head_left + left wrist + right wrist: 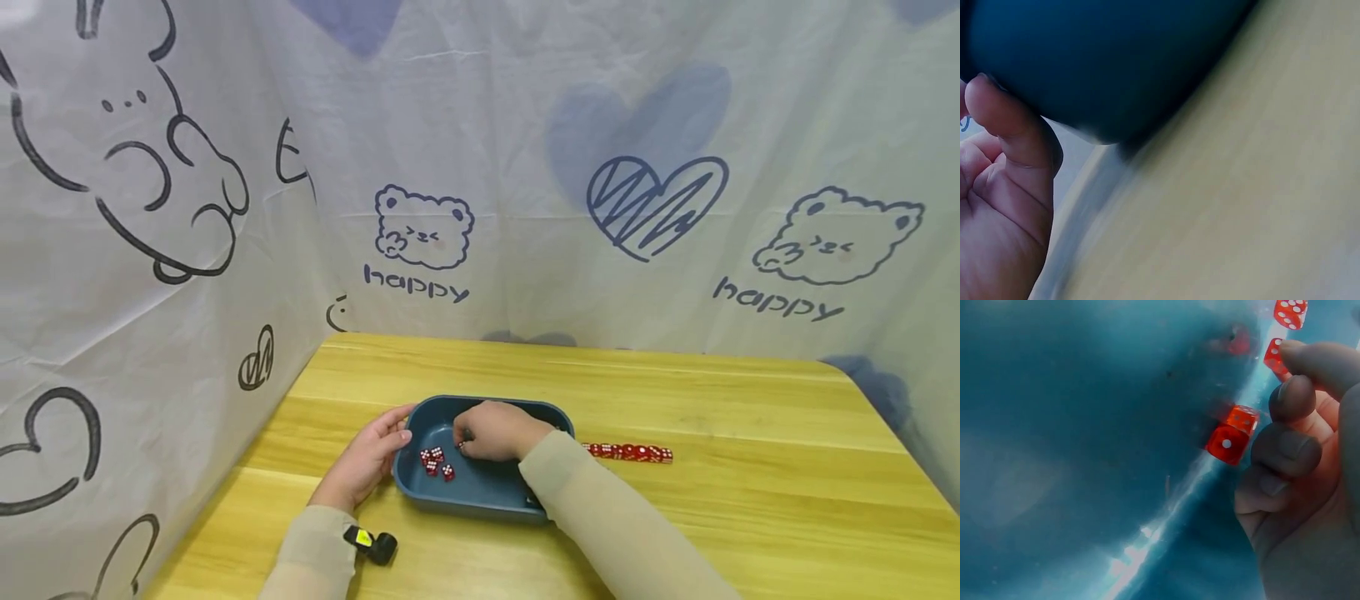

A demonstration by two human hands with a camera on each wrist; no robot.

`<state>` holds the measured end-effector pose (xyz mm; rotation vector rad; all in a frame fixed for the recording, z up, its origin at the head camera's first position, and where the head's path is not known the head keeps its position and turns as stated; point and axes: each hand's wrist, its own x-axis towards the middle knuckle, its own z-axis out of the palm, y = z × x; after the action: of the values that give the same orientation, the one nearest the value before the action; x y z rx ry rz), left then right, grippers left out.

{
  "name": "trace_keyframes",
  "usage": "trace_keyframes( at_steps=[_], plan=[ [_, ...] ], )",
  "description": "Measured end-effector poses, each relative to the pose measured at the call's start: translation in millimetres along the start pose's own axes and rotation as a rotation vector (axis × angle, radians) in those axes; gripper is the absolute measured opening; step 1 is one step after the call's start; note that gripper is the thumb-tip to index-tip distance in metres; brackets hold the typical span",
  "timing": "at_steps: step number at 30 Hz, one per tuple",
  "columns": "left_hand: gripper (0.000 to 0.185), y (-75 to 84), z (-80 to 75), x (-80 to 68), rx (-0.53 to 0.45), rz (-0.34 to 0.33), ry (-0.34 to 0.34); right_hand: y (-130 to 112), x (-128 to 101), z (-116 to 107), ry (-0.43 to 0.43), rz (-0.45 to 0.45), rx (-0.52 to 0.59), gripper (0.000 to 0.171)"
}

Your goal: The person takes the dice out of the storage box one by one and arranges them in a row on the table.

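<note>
A yellow wooden table (750,467) fills the low part of the head view. Its top has long light and dark stripes in the wood. A white cloth wall (525,125) stands behind the table and along its left side. The cloth has little bears, blue hearts and the word "happy" drawn on it.

A blue tray (480,492) sits on the table, near the front edge. The left hand (367,458) rests against the left end of the tray, fingers mostly straight, with the thumb touching the tray's rim. In the left wrist view the thumb presses the dark blue side of the tray.

The right hand (491,431) is inside the tray, with its fingers curled in. It is hard to tell if it pinches a die or holds nothing. A few red dice (437,462) lie on the tray floor, just left of this hand. In the right wrist view two of these dice sit right next to the bent fingertips (1291,400).

A row of red dice (630,452) lies on the table just to the right of the tray. A small black thing with a yellow spot (371,543) is strapped at the left wrist, in front of the tray.
</note>
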<state>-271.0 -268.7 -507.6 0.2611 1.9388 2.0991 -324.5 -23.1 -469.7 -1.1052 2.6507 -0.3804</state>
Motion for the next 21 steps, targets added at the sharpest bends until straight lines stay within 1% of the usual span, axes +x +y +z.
trace_keyframes(
  at_steps=[5,11,16,21],
  plan=[
    [0.053,0.1,-0.5,0.5,0.005,-0.006,0.001,-4,0,-3,0.008,-0.021,-0.008,0.004],
    [0.053,2.6,-0.3,1.6,0.015,0.002,0.004,-6,-1,-8,0.021,-0.017,-0.012,0.005],
    [0.053,2.3,-0.7,1.1,0.013,-0.005,-0.011,-11,-3,-12,0.019,-0.020,0.011,0.007],
    [0.053,0.2,-2.4,1.5,0.013,0.004,-0.023,-14,-4,-15,0.040,-0.034,0.011,0.007]
  ],
)
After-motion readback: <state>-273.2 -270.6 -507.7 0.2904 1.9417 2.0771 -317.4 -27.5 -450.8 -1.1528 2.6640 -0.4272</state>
